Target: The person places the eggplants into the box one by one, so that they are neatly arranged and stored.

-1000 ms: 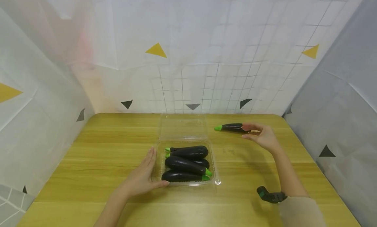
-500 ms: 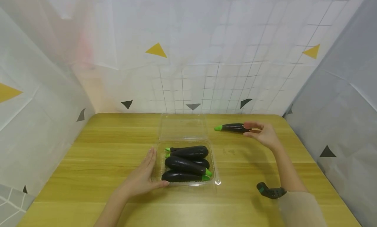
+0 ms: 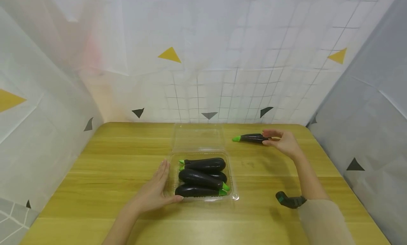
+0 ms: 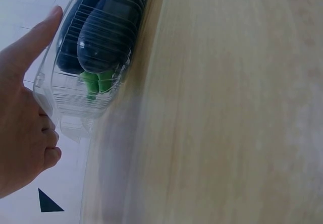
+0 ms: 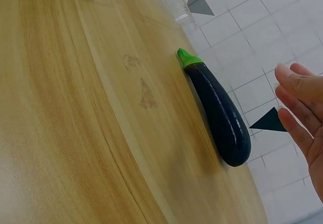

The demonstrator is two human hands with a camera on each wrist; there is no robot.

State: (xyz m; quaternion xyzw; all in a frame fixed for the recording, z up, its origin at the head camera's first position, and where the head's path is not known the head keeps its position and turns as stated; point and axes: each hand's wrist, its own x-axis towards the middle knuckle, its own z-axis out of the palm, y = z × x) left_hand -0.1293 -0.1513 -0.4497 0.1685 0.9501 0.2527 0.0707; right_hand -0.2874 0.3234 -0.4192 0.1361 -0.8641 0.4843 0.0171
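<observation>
A clear plastic clamshell box (image 3: 233,181) stands with its lid (image 3: 198,137) folded back flat, and several dark eggplants (image 3: 201,178) with green stems lie in it. My left hand (image 3: 151,192) rests against it, fingers straight along the left side and thumb at the front left corner. In the left wrist view those eggplants (image 4: 108,32) show through the ribbed wall. One more eggplant (image 5: 218,114) lies on the table toward the back right. Beside its thick end hovers my right hand (image 3: 283,143), fingers loosely bent; the right wrist view shows a gap between fingertips and eggplant.
The wood-grain table (image 3: 105,167) ends at a white cloth wall (image 3: 203,79) behind, with cloth on both sides too. A black wrist mount (image 3: 289,200) is strapped to my right wrist. Faint smudges (image 5: 146,94) mark the table near the loose eggplant.
My right hand and forearm have shifted slightly, the wrist moving a little farther forward and the thumb rising. The loose eggplant, the box and my left hand stay in place.
</observation>
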